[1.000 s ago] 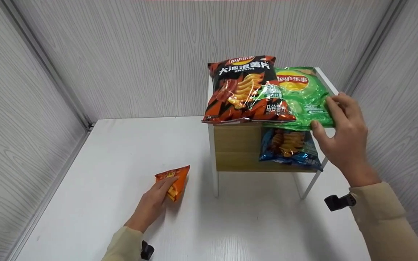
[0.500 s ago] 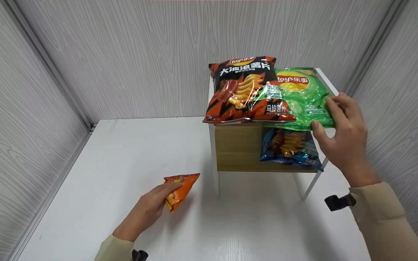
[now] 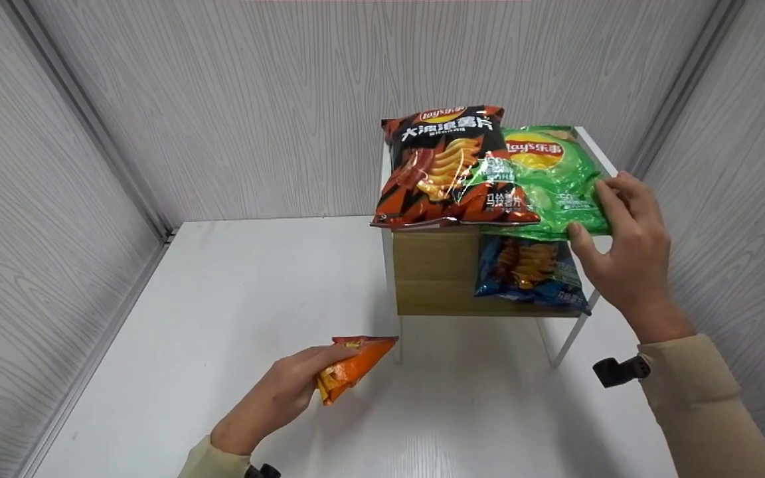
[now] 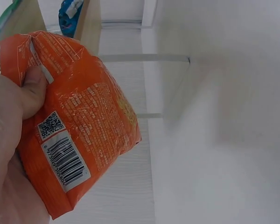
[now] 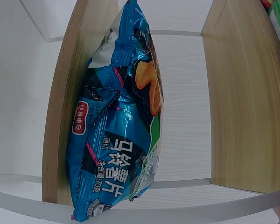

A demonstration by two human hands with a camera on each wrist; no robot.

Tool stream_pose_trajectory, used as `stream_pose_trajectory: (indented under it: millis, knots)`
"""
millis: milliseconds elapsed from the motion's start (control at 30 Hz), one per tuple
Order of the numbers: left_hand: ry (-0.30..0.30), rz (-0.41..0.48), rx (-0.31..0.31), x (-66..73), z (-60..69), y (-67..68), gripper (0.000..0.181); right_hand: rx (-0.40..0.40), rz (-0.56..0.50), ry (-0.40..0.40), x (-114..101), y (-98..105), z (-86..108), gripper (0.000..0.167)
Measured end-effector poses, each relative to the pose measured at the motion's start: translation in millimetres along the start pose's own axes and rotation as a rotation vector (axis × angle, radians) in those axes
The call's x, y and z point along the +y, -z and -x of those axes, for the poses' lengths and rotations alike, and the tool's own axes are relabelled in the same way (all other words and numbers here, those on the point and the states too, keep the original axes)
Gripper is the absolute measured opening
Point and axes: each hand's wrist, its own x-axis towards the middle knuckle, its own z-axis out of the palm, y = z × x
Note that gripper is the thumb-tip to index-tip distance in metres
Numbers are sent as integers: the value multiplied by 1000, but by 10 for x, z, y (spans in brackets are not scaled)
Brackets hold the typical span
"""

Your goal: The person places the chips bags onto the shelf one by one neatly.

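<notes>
My left hand (image 3: 289,385) grips a small orange snack bag (image 3: 362,364) above the white table, left of the rack. In the left wrist view, the thumb presses on the orange snack bag (image 4: 88,116), whose barcode side shows. My right hand (image 3: 631,245) holds the front right corner of a green potato chip bag (image 3: 558,176) on the rack's top board. A black-and-red chip bag (image 3: 449,166) lies beside it, overlapping its left part. On the lower board lies a blue chip bag (image 3: 532,272), its front end past the edge; it fills much of the right wrist view (image 5: 116,126).
The rack has a white frame (image 3: 389,265) with thin legs and wooden boards (image 3: 435,272). Bags overhang the top board's front edge. The white table (image 3: 243,285) stretches left and forward of the rack. Grained panels (image 3: 276,113) enclose the back and sides.
My left hand has moved right and nearer to me with the orange snack bag, bringing it close to the rack's left leg and tilting it. My right hand and the other bags stay practically still.
</notes>
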Motion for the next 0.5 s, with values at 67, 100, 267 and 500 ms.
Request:
stream_pose_trajectory:
  millis: [67,100,267,500]
  knots:
    - [-3,19,-17,64,-34,5,57,-2,2,0,-4,0,2,63]
    - [-9,25,-23,92,-51,6,57,-3,3,1,-6,0,2,63]
    - [-19,71,-60,240,-156,36,57,-1,3,2,-11,3,0,63]
    - [-132,125,-23,401,-340,55,56,4,-2,13,-13,-5,-5,62]
